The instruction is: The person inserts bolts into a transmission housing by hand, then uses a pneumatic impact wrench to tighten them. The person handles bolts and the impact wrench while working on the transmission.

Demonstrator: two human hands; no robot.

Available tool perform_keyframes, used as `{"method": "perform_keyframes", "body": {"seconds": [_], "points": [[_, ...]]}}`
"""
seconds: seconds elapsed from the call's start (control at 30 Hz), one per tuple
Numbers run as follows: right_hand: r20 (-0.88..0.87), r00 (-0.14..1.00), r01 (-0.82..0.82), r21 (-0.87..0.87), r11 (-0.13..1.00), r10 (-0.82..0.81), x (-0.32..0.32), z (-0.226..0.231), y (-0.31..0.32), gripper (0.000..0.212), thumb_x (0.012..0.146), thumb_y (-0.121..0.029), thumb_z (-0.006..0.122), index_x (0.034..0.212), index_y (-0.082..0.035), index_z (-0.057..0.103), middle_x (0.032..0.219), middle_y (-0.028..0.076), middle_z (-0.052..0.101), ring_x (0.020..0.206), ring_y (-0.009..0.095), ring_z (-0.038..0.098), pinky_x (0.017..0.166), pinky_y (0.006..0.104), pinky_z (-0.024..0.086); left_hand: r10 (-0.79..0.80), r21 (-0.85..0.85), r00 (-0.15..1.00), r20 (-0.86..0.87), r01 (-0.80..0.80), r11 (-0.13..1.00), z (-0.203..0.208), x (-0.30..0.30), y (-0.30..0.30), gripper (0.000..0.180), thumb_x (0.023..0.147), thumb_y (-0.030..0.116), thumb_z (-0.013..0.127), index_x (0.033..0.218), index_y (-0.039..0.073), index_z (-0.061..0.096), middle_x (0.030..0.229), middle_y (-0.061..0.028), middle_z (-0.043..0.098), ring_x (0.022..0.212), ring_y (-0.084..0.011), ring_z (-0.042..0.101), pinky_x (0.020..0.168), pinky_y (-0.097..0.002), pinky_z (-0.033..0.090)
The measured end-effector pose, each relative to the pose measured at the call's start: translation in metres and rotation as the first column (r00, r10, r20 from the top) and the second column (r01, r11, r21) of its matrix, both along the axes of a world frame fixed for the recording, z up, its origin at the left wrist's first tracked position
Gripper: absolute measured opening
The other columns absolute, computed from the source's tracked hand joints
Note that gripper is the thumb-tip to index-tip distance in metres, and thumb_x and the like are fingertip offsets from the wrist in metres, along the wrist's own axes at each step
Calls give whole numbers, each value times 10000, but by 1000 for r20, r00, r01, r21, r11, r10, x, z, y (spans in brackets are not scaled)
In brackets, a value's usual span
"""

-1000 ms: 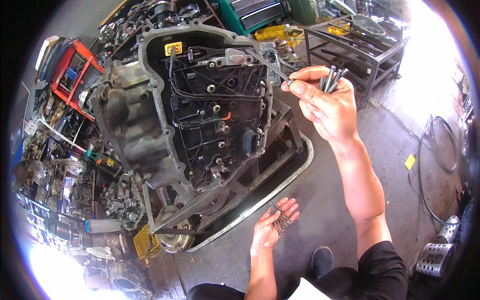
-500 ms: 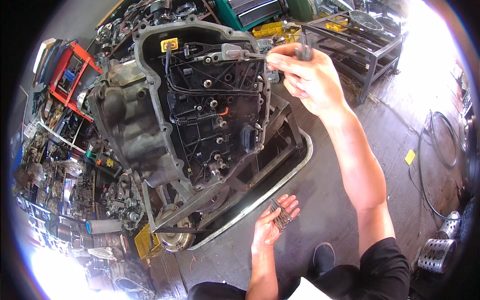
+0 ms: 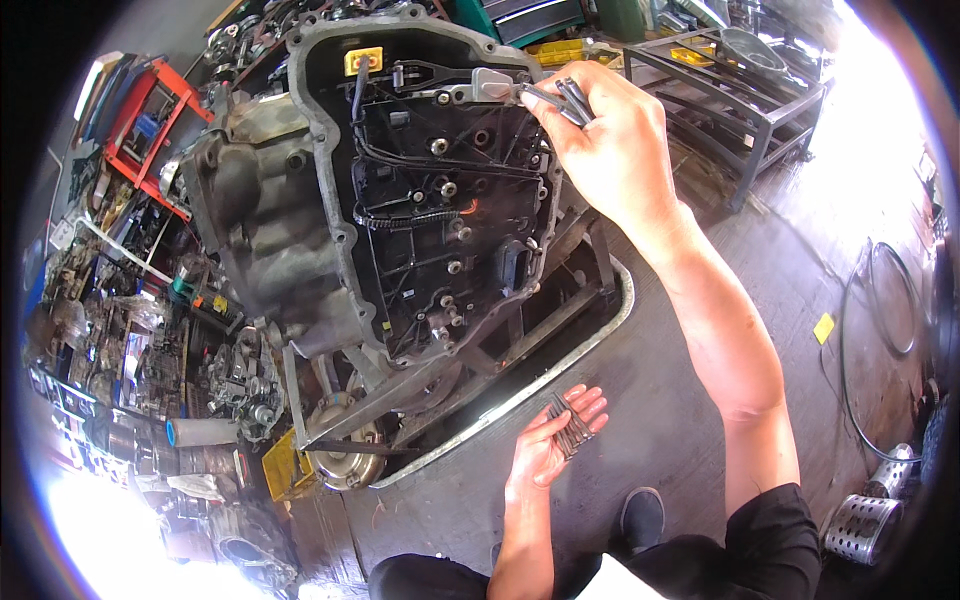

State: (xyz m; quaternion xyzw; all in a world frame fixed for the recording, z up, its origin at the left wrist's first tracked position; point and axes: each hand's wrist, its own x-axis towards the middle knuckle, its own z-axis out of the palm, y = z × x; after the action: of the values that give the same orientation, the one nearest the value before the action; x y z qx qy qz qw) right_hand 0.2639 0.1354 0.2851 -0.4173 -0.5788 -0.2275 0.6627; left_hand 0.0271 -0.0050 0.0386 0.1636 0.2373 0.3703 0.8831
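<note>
An open gearbox housing [image 3: 345, 235] stands tilted in front of me, with a black ribbed plate [image 3: 410, 270] inside it. At its upper right edge my right hand [image 3: 600, 130] pinches a long thin bolt, its end at a small grey block [image 3: 492, 85]. Whether the tip sits in a hole cannot be made out. A few more dark bolts [image 3: 574, 98] stick out between that hand's fingers. Lower down, away from the housing, my left hand [image 3: 545, 450] is palm up, holding a bunch of long bolts [image 3: 572, 430] under its thumb.
The housing rests on a metal stand over a rimmed tray [image 3: 600, 325]. A metal frame table [image 3: 740, 130] stands at far right, a black hose [image 3: 850, 340] and perforated metal cylinders [image 3: 865, 528] nearer. Piled gearbox parts [image 3: 150, 360] and a red rack [image 3: 150, 130] fill the left.
My right hand has come closer to the grey block and turned, so its spare bolts now slant. The view has shifted slightly; my left hand keeps its bunch of bolts.
</note>
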Motion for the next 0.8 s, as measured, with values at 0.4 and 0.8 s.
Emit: {"method": "perform_keyframes", "body": {"seconds": [0.4, 0.8], "points": [[-469, 842, -437, -302, 847, 267, -10, -19, -60, 268, 946, -245, 751, 777, -51, 675, 625, 73, 640, 567, 180, 596, 574, 341, 497, 134, -32, 991, -10, -134, 990, 7, -3, 0, 469, 1040, 39, 462, 1472, -114, 361, 1514, -334, 406, 1413, -461, 428, 1189, -598, 361], [-98, 698, -377, -893, 247, 710, -55, -174, -151, 451, 711, -11, 698, 1154, -89, 665, 1169, 105, 696, 868, 364, 699, 704, 440, 592, 327, -2, 945, 18, -327, 945, 19, -15, 7, 452, 1033, 11, 441, 1459, -121, 371, 1488, -279, 471, 1401, -373, 478, 1223, -481, 363]]}}
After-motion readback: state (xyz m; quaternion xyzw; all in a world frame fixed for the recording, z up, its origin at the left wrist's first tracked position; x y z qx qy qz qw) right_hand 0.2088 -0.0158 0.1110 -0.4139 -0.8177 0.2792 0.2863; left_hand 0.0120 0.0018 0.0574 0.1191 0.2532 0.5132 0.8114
